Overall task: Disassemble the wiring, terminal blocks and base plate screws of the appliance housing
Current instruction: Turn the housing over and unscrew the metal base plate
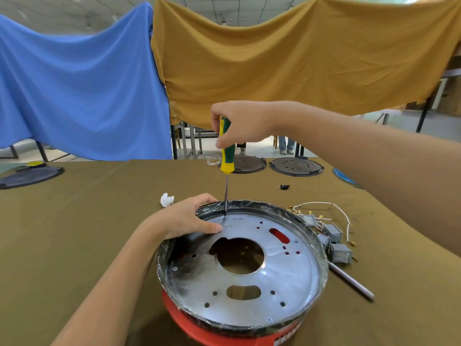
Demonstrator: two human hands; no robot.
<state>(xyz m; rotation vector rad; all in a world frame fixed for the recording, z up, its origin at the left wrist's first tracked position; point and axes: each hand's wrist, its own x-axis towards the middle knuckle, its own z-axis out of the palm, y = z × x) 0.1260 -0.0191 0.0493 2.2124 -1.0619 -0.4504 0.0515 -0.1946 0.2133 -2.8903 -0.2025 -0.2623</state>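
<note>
On the desk [74, 221], under its olive cloth, I see a crumpled white scrap [166, 199] just left of the housing's far rim, and two dark round lids [296, 166] along the far edge. A small black part [284, 187] lies between those lids and the housing. To the right, loose white wires [324, 208] and grey terminal blocks [340, 253] sit just beside the rim, with a grey rod [351, 279] nearer me.

My right hand [245, 123] has its grip wrapped around the green and yellow screwdriver [227, 156], held upright. My left hand [189, 218] lies on the far-left rim of the housing [316, 236], fingers curled over the edge, thumb pressing the base plate [287, 275].

The screwdriver tip meets a base plate screw [225, 217] at the far edge of the plate, just right of my left fingers [207, 198], directly under my right hand.
</note>
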